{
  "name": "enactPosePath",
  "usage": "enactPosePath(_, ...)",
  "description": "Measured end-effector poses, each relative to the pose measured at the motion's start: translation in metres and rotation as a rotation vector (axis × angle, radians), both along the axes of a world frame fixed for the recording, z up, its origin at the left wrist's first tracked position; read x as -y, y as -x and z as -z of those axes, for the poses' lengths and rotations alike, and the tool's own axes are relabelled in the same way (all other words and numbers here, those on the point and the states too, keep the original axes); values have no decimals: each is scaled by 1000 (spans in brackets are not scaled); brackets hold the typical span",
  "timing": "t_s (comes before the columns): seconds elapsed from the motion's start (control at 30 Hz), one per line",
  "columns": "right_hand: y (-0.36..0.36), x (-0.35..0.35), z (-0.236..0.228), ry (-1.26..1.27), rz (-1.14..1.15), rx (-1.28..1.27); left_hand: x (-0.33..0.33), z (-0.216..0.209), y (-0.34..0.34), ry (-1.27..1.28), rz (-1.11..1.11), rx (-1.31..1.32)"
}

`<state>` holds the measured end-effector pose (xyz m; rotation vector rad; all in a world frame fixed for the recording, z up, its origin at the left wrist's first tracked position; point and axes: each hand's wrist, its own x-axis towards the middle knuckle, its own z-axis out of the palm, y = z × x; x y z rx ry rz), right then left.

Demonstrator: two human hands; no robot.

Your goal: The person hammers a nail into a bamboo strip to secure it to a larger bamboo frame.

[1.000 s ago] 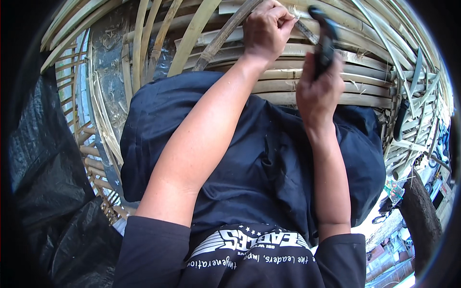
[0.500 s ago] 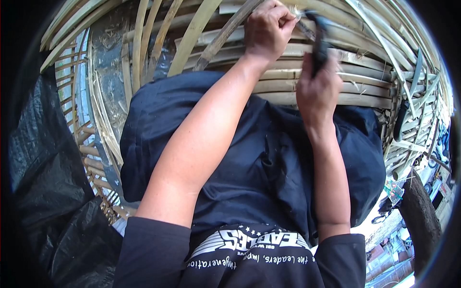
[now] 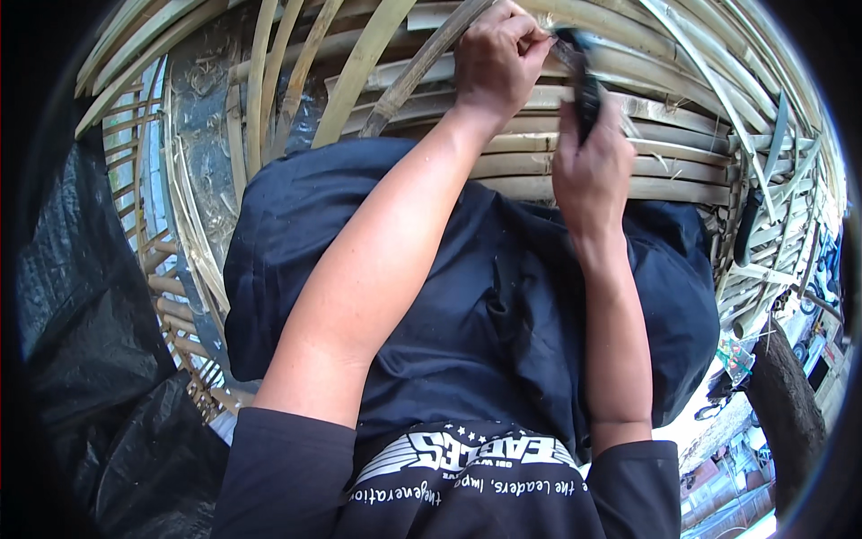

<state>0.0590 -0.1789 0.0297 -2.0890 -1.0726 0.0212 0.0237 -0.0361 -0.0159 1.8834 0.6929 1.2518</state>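
My right hand [image 3: 594, 162] grips the black handle of a hammer [image 3: 587, 99], held up with its blurred head close to the fingertips of my left hand. Closed in a pinch, my left hand [image 3: 499, 61] rests on the bamboo slats at the top; whatever is between its fingers is too small to make out. Curved bamboo slats [image 3: 664, 153] lie side by side under both hands. A darker, weathered bamboo strip [image 3: 417, 67] runs slantwise up toward my left hand.
At the right, a long knife with a black handle [image 3: 747, 229] sits against the bamboo latticework [image 3: 790, 189]. Upright strips [image 3: 301, 81] stand on the left. Black plastic sheeting [image 3: 85, 287] hangs at far left; a tree trunk [image 3: 783, 386] stands at lower right.
The hammer and my right hand have shifted slightly, the hammer's head moving lower and nearer my left fingertips. My left hand keeps its pinch in almost the same place.
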Motion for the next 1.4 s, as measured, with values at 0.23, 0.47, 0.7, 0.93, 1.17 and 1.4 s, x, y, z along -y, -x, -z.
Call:
enactPosePath(0.23, -4, -4, -3, 138, -16, 16, -6, 0, -4, -171, -28, 13)
enactPosePath(0.47, -3, 0, 3, -21, -3, 71, -1, 4, 0, 12, -3, -90)
enactPosePath(0.7, -3, -1, -5, 141, -11, 115, -5, -2, -1, -46, 18, -14)
enactPosePath(0.93, -4, -2, -3, 25, -3, 26, -3, 1, -3, -42, -26, -72)
enactPosePath(1.17, -3, -1, -2, 88, 1, 117, -6, -2, -4, -176, -37, 15)
enactPosePath(1.4, 0, 1, 0, 41, 8, 107, -2, -2, -2, -93, -35, -29)
